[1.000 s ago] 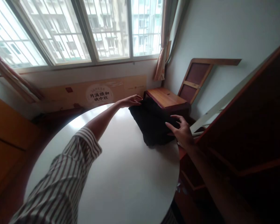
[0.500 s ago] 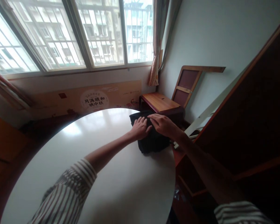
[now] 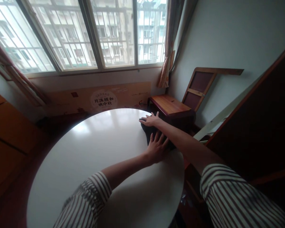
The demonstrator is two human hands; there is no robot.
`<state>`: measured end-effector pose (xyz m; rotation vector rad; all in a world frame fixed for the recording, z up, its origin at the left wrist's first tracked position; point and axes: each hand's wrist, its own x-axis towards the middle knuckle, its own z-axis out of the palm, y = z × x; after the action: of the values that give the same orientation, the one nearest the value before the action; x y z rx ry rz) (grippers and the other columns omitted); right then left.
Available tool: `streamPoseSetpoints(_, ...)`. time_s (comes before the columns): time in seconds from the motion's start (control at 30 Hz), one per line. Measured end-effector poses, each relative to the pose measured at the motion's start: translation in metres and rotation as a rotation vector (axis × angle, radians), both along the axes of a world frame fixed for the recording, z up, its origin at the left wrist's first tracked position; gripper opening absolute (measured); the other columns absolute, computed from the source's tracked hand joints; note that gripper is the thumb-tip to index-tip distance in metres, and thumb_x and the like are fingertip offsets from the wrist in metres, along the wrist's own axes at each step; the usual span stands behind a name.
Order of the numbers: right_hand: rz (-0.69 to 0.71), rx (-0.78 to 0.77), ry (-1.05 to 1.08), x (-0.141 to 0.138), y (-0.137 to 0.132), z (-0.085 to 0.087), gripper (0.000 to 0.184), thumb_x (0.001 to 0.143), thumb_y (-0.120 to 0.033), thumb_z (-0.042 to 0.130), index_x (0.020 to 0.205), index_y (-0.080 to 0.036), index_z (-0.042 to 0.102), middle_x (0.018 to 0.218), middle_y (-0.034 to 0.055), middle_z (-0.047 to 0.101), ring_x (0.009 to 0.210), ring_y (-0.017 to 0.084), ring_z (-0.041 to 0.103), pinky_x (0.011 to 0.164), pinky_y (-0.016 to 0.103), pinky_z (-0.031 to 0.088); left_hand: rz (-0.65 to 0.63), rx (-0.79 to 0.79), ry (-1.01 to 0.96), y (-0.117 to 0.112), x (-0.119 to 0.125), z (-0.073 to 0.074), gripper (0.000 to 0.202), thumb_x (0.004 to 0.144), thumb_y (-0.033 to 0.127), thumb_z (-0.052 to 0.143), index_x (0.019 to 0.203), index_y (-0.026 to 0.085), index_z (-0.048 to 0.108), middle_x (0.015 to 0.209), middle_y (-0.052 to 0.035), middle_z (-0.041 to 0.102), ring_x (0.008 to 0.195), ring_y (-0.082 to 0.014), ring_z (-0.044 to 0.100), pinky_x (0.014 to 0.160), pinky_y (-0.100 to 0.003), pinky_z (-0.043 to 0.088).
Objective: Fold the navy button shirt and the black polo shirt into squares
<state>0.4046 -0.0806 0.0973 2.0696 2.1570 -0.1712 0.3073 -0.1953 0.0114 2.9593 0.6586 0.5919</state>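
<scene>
A folded black cloth (image 3: 148,130), perhaps a garment, lies at the right edge of the round white table (image 3: 104,152). My left hand (image 3: 156,147) rests flat on its near part with the fingers spread. Farther back, my right hand (image 3: 150,120) is pressed on the cloth's far end, its fingers also spread. Both hands and the right forearm hide much of the cloth, so its exact kind does not show.
Beyond the table stands a low wooden table (image 3: 169,106), with a wooden-framed panel (image 3: 199,85) leaning by the wall. A dark wooden cabinet (image 3: 258,136) rises on the right. An orange cabinet (image 3: 9,142) is at the left. Barred windows (image 3: 116,34) line the back.
My left hand has moved down to the near part of the cloth. My right hand has gone from bent fingers at the cloth to lying spread on its far end. The view has shifted slightly left.
</scene>
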Motion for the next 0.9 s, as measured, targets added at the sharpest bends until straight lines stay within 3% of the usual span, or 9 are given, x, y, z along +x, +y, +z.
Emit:
streamPoseSetpoints(0.13, 0.05, 0.318, 0.06, -0.058, -0.009, 0.01, 0.056, 0.096, -0.052, 0.044, 0.14, -0.018, 0.047, 0.142, 0.0183, 0.048, 0.129, 0.04, 0.039, 0.106, 0.064, 0.023, -0.226, 0.056, 0.005, -0.033, -0.044, 0.012, 0.05, 0.096, 0.039, 0.046, 0.141, 0.019, 0.045, 0.144, -0.0167, 0.046, 0.141, -0.0357, 0.03, 0.114, -0.063, 0.017)
streamPoseSetpoints(0.27, 0.38, 0.598, 0.307, -0.109, -0.045, -0.012, 0.025, 0.096, -0.024, 0.045, 0.115, -0.011, 0.057, 0.11, 0.0168, 0.06, 0.1, 0.026, 0.054, 0.09, 0.037, 0.042, -0.36, -0.015, -0.027, -0.05, -0.125, 0.019, 0.028, 0.096, 0.035, 0.047, 0.116, 0.018, 0.058, 0.1, -0.0105, 0.066, 0.093, -0.0217, 0.063, 0.092, -0.038, 0.047)
streamPoseSetpoints(0.33, 0.499, 0.599, 0.377, -0.117, -0.06, -0.037, 0.018, 0.089, -0.006, 0.044, 0.094, -0.015, 0.059, 0.096, 0.0107, 0.061, 0.087, 0.02, 0.054, 0.081, 0.03, 0.041, -0.272, -0.068, -0.131, -0.037, -0.165, 0.014, 0.016, 0.097, 0.024, 0.043, 0.095, 0.017, 0.058, 0.077, -0.0039, 0.061, 0.065, -0.0133, 0.056, 0.064, -0.024, 0.046)
streamPoseSetpoints(0.4, 0.534, 0.563, 0.394, -0.117, -0.068, -0.064, 0.025, 0.081, 0.003, 0.043, 0.076, -0.017, 0.057, 0.08, 0.0052, 0.059, 0.072, 0.016, 0.05, 0.07, 0.026, 0.037, -0.138, -0.085, -0.292, -0.012, -0.199, 0.006, 0.029, 0.098, 0.022, 0.044, 0.07, 0.019, 0.047, 0.056, 0.0053, 0.042, 0.046, -0.0079, 0.035, 0.047, -0.02, 0.032)
streamPoseSetpoints(0.5, 0.487, 0.53, 0.416, -0.109, -0.069, -0.098, 0.028, 0.078, 0.004, 0.043, 0.064, -0.019, 0.051, 0.062, -0.0004, 0.05, 0.054, 0.013, 0.037, 0.056, 0.027, 0.025, 0.034, -0.076, -0.453, 0.031, -0.235, -0.01, 0.046, 0.097, 0.026, 0.051, 0.057, 0.02, 0.028, 0.051, 0.0095, 0.02, 0.045, -0.0061, 0.018, 0.044, -0.02, 0.02)
streamPoseSetpoints(0.63, 0.439, 0.524, 0.456, -0.102, -0.066, -0.117, 0.028, 0.074, 0.004, 0.041, 0.059, -0.019, 0.047, 0.056, -0.0029, 0.042, 0.05, 0.012, 0.029, 0.053, 0.029, 0.018, 0.071, -0.048, -0.416, 0.069, -0.265, -0.03, 0.04, 0.099, 0.019, 0.043, 0.059, 0.019, 0.035, 0.054, 0.008, 0.024, 0.048, -0.0068, 0.022, 0.048, -0.021, 0.024)
streamPoseSetpoints(0.77, 0.407, 0.498, 0.498, -0.097, -0.064, -0.12, 0.028, 0.073, 0.003, 0.037, 0.061, -0.019, 0.051, 0.059, -0.0013, 0.046, 0.054, 0.013, 0.035, 0.054, 0.027, 0.024, 0.172, -0.071, -0.463, 0.079, -0.276, -0.036, 0.041, 0.099, 0.021, 0.042, 0.058, 0.019, 0.038, 0.053, 0.007, 0.029, 0.048, -0.0077, 0.028, 0.049, -0.021, 0.028)
streamPoseSetpoints(0.83, 0.414, 0.489, 0.525, -0.097, -0.063, -0.119, 0.028, 0.081, -0.002, 0.037, 0.075, -0.017, 0.061, 0.072, 0.0036, 0.057, 0.064, 0.015, 0.048, 0.06, 0.027, 0.035, 0.239, -0.081, -0.48, 0.078, -0.277, -0.031, 0.037, 0.099, 0.024, 0.043, 0.063, 0.019, 0.047, 0.056, 0.0041, 0.041, 0.051, -0.0093, 0.04, 0.054, -0.021, 0.036)
streamPoseSetpoints(0.9, 0.442, 0.498, 0.538, -0.097, -0.064, -0.117, 0.025, 0.089, -0.017, 0.045, 0.106, -0.015, 0.063, 0.108, 0.0133, 0.063, 0.096, 0.023, 0.057, 0.078, 0.032, 0.045, 0.288, -0.075, -0.424, 0.075, -0.275, -0.024, 0.02, 0.097, 0.033, 0.05, 0.089, 0.018, 0.062, 0.08, -0.0056, 0.063, 0.077, -0.0164, 0.06, 0.073, -0.028, 0.048)
